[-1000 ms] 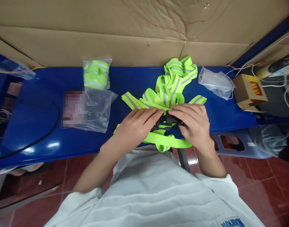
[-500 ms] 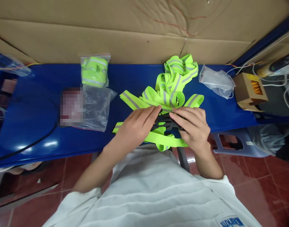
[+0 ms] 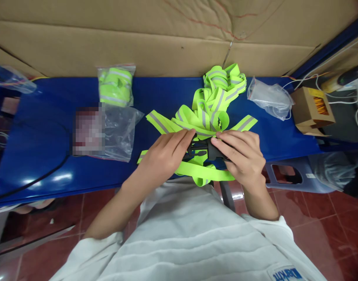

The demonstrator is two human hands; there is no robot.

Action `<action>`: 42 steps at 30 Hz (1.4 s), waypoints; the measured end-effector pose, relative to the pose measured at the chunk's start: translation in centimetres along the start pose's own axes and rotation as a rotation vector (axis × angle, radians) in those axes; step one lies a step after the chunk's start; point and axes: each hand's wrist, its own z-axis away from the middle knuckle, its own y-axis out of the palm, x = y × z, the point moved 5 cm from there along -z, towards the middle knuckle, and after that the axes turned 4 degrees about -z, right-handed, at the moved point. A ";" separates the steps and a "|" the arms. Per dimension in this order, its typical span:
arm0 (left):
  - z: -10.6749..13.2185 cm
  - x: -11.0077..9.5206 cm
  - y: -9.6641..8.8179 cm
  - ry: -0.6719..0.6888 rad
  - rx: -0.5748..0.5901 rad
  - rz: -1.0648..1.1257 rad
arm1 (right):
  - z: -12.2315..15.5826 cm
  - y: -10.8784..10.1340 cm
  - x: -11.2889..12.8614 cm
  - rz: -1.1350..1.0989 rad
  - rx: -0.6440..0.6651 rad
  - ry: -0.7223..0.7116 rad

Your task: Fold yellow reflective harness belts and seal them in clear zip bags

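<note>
My left hand point(image 3: 164, 154) is closed around the pronged half of a black side-release buckle point(image 3: 198, 147). In my right hand point(image 3: 243, 154) is the socket half of the buckle point(image 3: 215, 150), gripped between thumb and fingers. A side prong shows outside the socket, with a small gap before it; whether the other prongs touch the socket I cannot tell. Neon yellow-green webbing with a grey reflective stripe point(image 3: 205, 169) hangs below the buckle. More of this webbing point(image 3: 218, 99) lies in a loose, looped pile behind my hands.
On the left of the blue table point(image 3: 50, 171) sit a bag of folded yellow-green webbing point(image 3: 116, 86) and a clear plastic bag point(image 3: 120, 132). A bag with white contents point(image 3: 269, 99) and a cardboard box point(image 3: 310, 109) stand right. Cardboard point(image 3: 123, 50) backs the table; a stool point(image 3: 296, 173) is below right.
My hands have drawn slightly apart. The two buckle halves are farther from each other, and more of the prongs shows between them. The view has shifted a little.
</note>
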 end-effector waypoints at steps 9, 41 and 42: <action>-0.3 -1.2 -0.3 0.074 0.025 -0.086 | 0.3 1.0 0.4 0.027 0.110 -0.032; 0.7 0.9 1.5 -0.836 0.069 1.901 | 0.3 2.8 -2.0 -0.454 0.214 0.471; 0.8 0.7 1.6 -0.823 0.115 1.957 | 0.3 2.5 -2.1 -0.446 0.151 0.480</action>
